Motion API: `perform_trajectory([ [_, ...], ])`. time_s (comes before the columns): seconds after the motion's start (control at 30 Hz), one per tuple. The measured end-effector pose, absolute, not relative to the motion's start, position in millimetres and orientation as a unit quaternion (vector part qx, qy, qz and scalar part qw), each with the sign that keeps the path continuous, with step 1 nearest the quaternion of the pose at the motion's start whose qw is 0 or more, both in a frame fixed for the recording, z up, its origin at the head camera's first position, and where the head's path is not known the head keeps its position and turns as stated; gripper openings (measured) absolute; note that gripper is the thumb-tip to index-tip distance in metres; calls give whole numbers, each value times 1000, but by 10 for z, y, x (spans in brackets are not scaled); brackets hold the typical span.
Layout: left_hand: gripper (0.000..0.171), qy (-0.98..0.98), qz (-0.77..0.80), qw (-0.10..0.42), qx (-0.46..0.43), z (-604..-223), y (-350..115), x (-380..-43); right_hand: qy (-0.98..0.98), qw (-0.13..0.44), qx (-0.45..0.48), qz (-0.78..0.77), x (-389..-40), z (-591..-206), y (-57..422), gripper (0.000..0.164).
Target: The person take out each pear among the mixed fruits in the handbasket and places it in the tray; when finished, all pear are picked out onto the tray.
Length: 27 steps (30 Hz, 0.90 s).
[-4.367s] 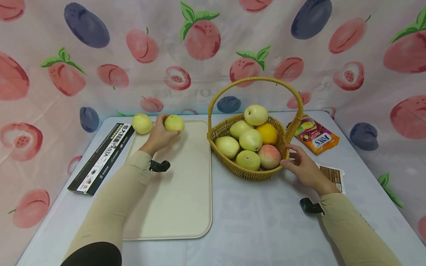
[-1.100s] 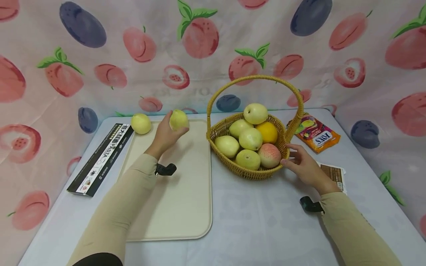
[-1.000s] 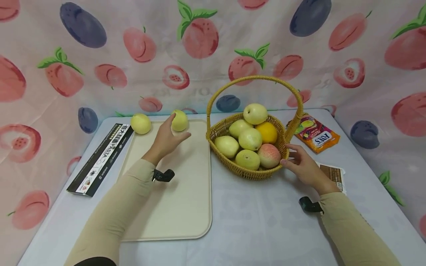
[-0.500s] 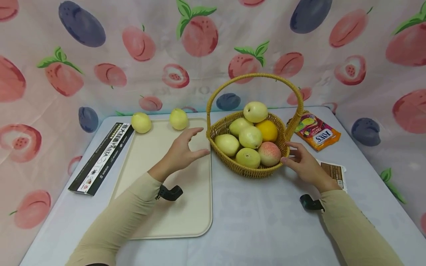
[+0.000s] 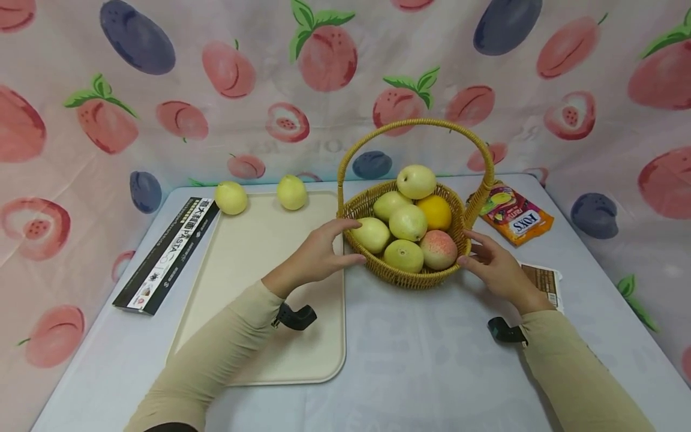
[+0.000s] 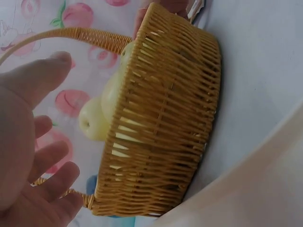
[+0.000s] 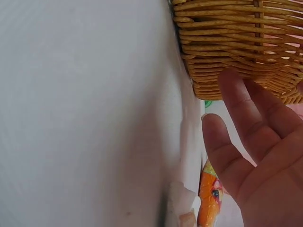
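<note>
A wicker basket (image 5: 412, 280) with a tall arched handle holds several pale green fruits (image 5: 407, 222), an orange (image 5: 433, 212) and a peach (image 5: 438, 249). My left hand (image 5: 318, 255) is spread at its left rim, index fingertip over a pale fruit (image 5: 371, 234); contact cannot be told. In the left wrist view the thumb and fingers of that hand (image 6: 23, 137) stand apart with nothing between them. My right hand (image 5: 499, 270) touches the basket's right side near the handle's foot. The right wrist view shows its relaxed fingers (image 7: 244, 111) against the weave.
A cream tray (image 5: 270, 360) lies left of the basket, a yellow-green fruit (image 5: 292, 192) at its far edge and another (image 5: 231, 198) at its far-left corner. A black-and-white pasta box (image 5: 164, 255) flanks it. On the right are a FOX'S bag (image 5: 515, 216) and a brown-and-white packet (image 5: 542, 283).
My left hand set the yellow-green fruit at the tray's far edge and let go. It then moved right and nearer to the basket's left rim. The right hand has stayed at the basket.
</note>
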<state>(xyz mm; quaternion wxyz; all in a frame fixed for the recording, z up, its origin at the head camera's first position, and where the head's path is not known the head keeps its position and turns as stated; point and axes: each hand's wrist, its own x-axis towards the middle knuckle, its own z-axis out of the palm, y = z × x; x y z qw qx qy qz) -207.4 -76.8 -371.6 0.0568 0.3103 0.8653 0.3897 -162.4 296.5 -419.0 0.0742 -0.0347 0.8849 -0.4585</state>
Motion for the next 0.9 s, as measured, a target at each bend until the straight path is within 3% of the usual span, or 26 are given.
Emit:
perform_trajectory([
  [0.63, 66, 847, 397, 45, 349, -3735, -499, -2044, 876, 83, -36, -475, -1670, -4131, 2998, 74],
  [0.9, 66, 844, 394, 78, 356, -3703, -284, -2141, 865, 92, -36, -492, -1674, -4133, 2998, 73],
])
